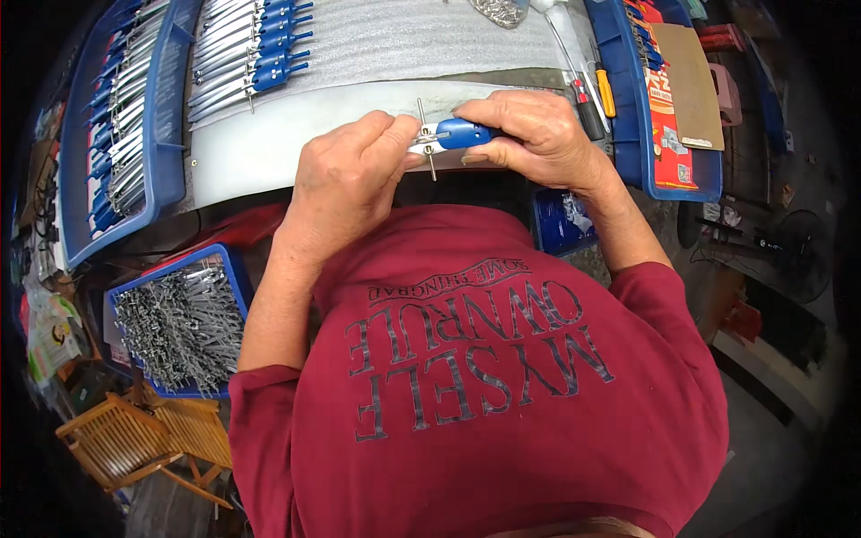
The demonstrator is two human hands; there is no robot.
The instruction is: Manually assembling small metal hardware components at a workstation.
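A blue-and-silver metal assembly [463, 134] is held between my two hands over the near edge of the white work surface [251, 148]. My left hand [350, 170] pinches its silver end, hiding part of it. My right hand [538, 134] grips the blue end between thumb and fingers. A thin metal pin [433, 166] crosses the silver part and sticks out at both sides. Beyond my left hand, several similar assemblies [269, 76] lie in a row, their blue ends toward the right.
At the left stands a blue tray [170, 117] of similar pieces; at the right, another blue tray [632, 117] holds red packaging and cardboard [686, 85]. A red-black screwdriver [587, 112] and a yellow-handled tool [605, 94] lie nearby. Below sit a bin of metal parts [184, 323] and a wooden chair [117, 439].
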